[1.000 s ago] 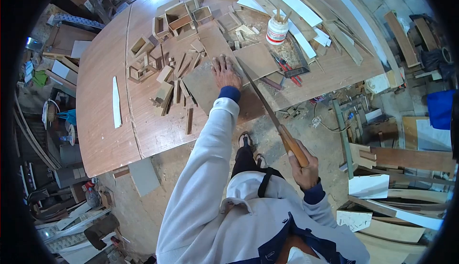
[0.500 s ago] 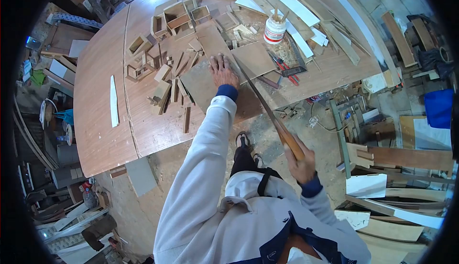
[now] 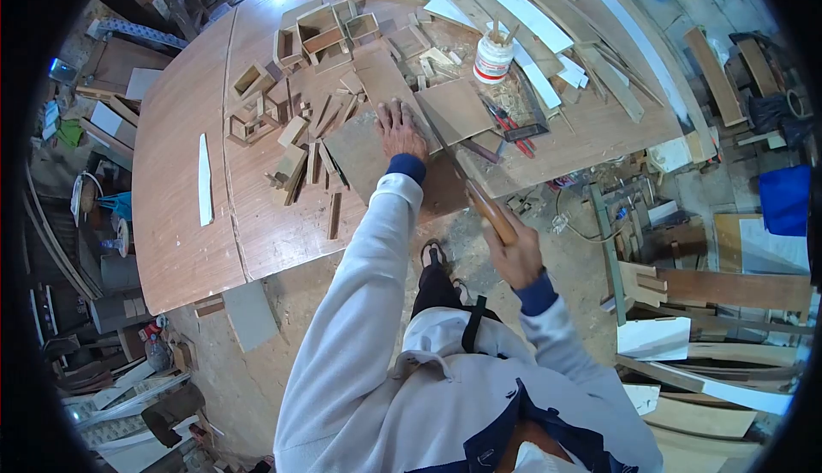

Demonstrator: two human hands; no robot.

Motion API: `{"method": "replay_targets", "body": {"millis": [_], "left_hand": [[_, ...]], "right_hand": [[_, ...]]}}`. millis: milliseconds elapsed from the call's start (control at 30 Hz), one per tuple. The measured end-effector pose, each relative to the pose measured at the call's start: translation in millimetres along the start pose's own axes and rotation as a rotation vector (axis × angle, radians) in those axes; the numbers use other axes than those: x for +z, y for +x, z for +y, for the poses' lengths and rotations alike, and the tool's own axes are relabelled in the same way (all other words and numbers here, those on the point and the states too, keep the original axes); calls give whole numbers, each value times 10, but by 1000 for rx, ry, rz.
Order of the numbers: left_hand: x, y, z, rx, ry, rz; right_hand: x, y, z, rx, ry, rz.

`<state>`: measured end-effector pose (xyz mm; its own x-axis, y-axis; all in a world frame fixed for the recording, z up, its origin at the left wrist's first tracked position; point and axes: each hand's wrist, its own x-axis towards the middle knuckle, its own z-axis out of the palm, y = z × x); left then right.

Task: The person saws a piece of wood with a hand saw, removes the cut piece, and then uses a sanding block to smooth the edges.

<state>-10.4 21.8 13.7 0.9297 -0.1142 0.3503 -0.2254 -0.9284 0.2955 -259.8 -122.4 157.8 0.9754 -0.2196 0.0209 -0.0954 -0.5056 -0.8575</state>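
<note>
My left hand lies flat with fingers spread on thin brown boards, pressing at the edge of a long board and a squarish board beneath it. My right hand, beyond the table's front edge, is wrapped round the wooden handle of a handsaw. The saw's narrow blade points up and away, along the boards just right of my left hand. Another flat board lies to the right of the blade. Where the teeth meet the wood is too small to make out.
Small open wooden boxes and several offcuts are spread left of the boards. On the right are a white tub of sticks, red-handled pliers and a dark square. Long strips lie across the back.
My right hand has pushed the saw forward and slightly left, so less blade shows on the near side. My left hand stays on the boards.
</note>
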Motion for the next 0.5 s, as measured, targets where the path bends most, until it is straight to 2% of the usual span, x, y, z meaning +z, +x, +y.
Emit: {"method": "replay_targets", "body": {"millis": [67, 167, 233, 433, 467, 500], "left_hand": [[-94, -9, 2, -30, -19, -92], [-6, -26, -30, -23, 7, -58], [38, 11, -78, -27, -13, -55], [42, -13, -56, -39, -62, -92], [35, -6, -48, -49, -54, -101], [75, -24, -53, -66, -44, -113]], "right_hand": [[95, 167, 10, -43, -18, 2], [39, 150, 53, -61, 33, 21], [6, 117, 75, 116, 201, -51], [11, 98, 157, 243, 310, -52], [25, 124, 161, 242, 309, -42], [62, 130, 176, 128, 275, 15]]}}
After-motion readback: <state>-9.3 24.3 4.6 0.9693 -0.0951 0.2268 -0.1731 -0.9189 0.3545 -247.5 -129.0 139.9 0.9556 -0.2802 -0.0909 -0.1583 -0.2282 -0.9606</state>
